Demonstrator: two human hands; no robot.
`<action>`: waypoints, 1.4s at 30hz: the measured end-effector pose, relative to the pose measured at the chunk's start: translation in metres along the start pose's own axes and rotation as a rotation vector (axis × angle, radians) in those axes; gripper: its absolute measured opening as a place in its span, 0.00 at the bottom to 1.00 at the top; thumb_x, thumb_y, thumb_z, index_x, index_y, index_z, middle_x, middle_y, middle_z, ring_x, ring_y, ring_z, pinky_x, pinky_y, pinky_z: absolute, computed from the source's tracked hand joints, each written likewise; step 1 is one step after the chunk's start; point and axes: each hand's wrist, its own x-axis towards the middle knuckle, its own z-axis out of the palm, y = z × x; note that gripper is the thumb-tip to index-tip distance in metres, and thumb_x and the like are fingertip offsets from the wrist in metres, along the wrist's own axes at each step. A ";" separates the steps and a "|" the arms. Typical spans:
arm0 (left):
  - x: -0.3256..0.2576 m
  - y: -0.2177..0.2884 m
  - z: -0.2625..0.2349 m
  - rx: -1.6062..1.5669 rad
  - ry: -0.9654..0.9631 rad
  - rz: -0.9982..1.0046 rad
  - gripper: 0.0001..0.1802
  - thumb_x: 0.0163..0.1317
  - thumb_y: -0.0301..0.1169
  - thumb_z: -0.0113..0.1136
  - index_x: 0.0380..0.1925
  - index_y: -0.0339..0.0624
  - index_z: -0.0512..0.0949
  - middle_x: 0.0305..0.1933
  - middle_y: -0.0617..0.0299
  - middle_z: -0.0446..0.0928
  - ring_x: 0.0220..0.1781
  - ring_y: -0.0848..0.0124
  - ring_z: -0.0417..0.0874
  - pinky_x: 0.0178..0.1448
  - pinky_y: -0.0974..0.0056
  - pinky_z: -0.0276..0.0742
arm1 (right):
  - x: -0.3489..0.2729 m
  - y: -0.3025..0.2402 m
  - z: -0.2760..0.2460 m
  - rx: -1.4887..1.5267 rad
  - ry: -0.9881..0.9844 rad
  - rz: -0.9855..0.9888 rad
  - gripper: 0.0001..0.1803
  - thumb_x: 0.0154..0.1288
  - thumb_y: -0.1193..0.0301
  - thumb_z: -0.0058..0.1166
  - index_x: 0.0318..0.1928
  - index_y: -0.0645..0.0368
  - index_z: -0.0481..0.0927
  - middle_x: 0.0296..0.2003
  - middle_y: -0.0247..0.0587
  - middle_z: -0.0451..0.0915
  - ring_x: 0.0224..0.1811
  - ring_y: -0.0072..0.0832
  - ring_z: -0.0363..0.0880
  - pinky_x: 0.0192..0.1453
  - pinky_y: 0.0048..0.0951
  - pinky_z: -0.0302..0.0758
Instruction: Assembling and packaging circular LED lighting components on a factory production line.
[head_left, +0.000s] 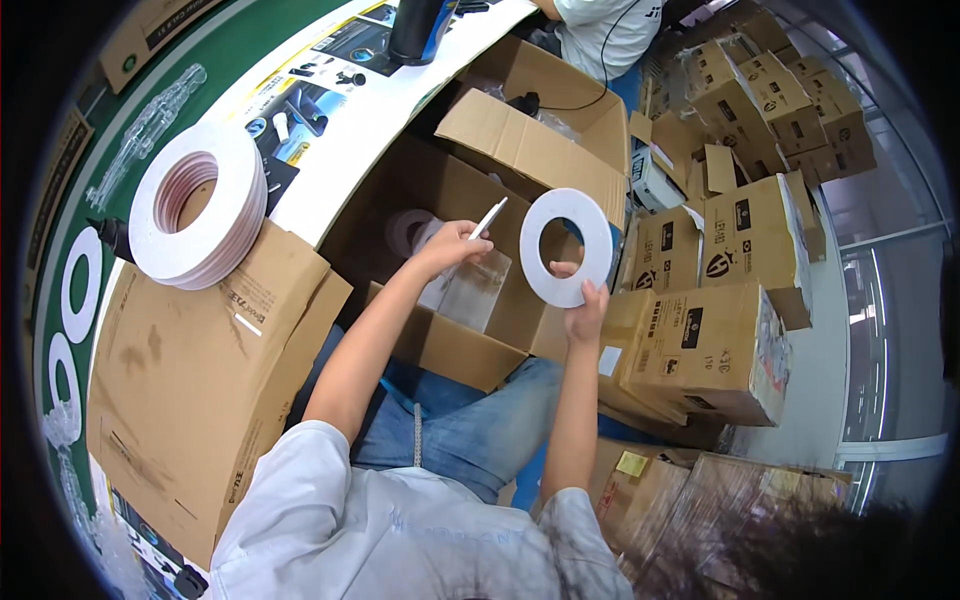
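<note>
Your right hand (585,305) pinches the lower rim of a flat, smooth white foam ring (567,247), holding it upright over the open corrugated cardboard box (520,150), thumb showing through the round hole. Your left hand (455,243) is raised beside it with fingers closed around a thin white strip (489,217) that juts up and to the right, its tip near the ring's edge. At your left, a stack of matching rings (200,203) rests on a flattened brown carton (190,370).
</note>
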 end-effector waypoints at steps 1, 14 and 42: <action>0.003 -0.001 -0.002 -0.002 0.006 -0.006 0.22 0.55 0.33 0.68 0.44 0.30 0.74 0.32 0.61 0.79 0.31 0.77 0.81 0.34 0.74 0.74 | 0.000 -0.003 0.000 -0.016 -0.016 0.005 0.18 0.63 0.66 0.54 0.46 0.69 0.77 0.39 0.48 0.83 0.45 0.31 0.80 0.59 0.34 0.71; 0.016 -0.024 -0.009 0.266 0.075 0.012 0.16 0.52 0.33 0.66 0.37 0.33 0.78 0.28 0.62 0.78 0.30 0.75 0.78 0.37 0.69 0.72 | 0.023 0.026 0.007 -0.438 0.308 0.091 0.06 0.62 0.72 0.58 0.34 0.60 0.75 0.27 0.31 0.74 0.24 0.17 0.69 0.32 0.26 0.73; 0.073 -0.070 -0.036 1.141 0.193 0.062 0.10 0.47 0.33 0.59 0.31 0.49 0.83 0.38 0.52 0.82 0.45 0.54 0.82 0.51 0.55 0.74 | 0.041 0.107 0.005 -1.165 -0.391 -0.040 0.06 0.52 0.78 0.49 0.33 0.62 0.76 0.21 0.36 0.75 0.24 0.22 0.74 0.27 0.26 0.70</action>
